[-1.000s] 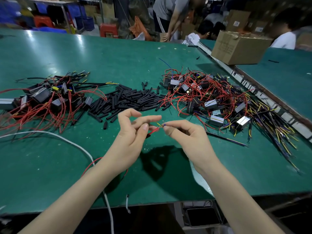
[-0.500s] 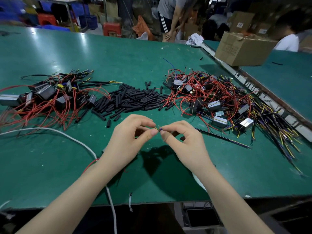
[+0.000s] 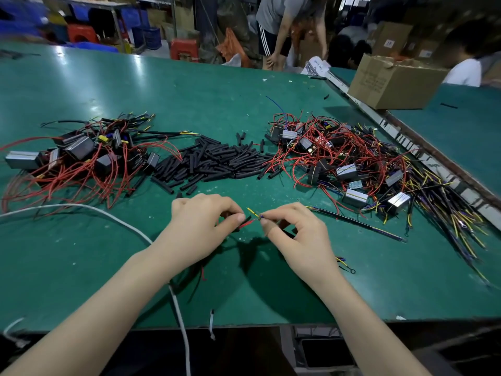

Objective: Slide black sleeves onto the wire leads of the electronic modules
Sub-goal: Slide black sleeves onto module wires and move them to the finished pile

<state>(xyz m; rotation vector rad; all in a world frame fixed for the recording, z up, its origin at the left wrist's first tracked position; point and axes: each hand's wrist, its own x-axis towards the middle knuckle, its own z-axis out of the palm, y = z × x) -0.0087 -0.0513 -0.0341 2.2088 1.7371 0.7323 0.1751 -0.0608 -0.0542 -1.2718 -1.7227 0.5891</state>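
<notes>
Head view: a black sleeve [image 3: 245,221] with a red lead is pinched in the left hand [image 3: 202,226] above the tabletop [image 3: 189,88]; thin wire leads [image 3: 256,214] are pinched at their tips by the right hand [image 3: 301,237]. Leads judged light and floppy, best gripped near the ends. Spare sleeves [image 3: 217,161] are piled beyond.

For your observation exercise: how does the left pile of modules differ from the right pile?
The left pile is smaller, its leads mostly red. The right pile sprawls wider, with yellow and dark leads trailing toward the table edge. Both hold boxy modules and flank the black sleeves.
</notes>
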